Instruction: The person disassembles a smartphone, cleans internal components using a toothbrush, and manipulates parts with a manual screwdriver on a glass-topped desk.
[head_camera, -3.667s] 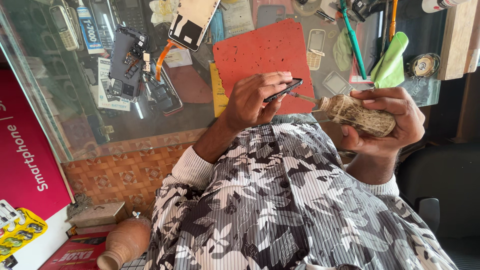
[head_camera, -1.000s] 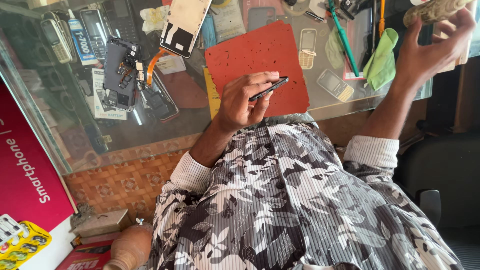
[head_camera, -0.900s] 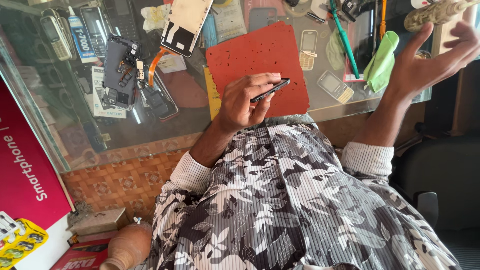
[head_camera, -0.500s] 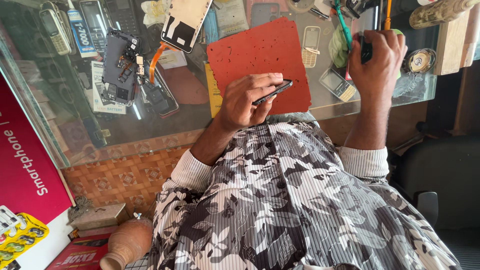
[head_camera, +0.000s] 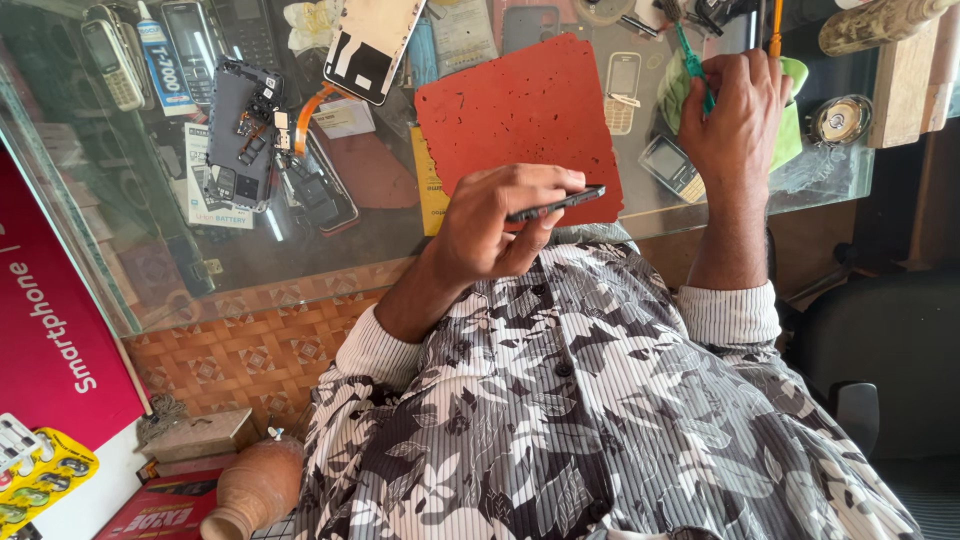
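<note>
The left hand (head_camera: 495, 225) pinches by its long edges a thin, stiff black phone (head_camera: 556, 204), probably light but fragile, just over the red mat (head_camera: 520, 110), while the right hand (head_camera: 735, 110) closes on a green-handled tool (head_camera: 693, 66) beyond it.

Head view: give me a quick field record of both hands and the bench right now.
left hand: holds a thin dark phone edge-on, above the bench edge
right hand: on a green cloth, fingers at a teal-handled tool
mat: red mat flat on the glass bench
nearby: opened phone body, glue tube, small keypad phone
</note>
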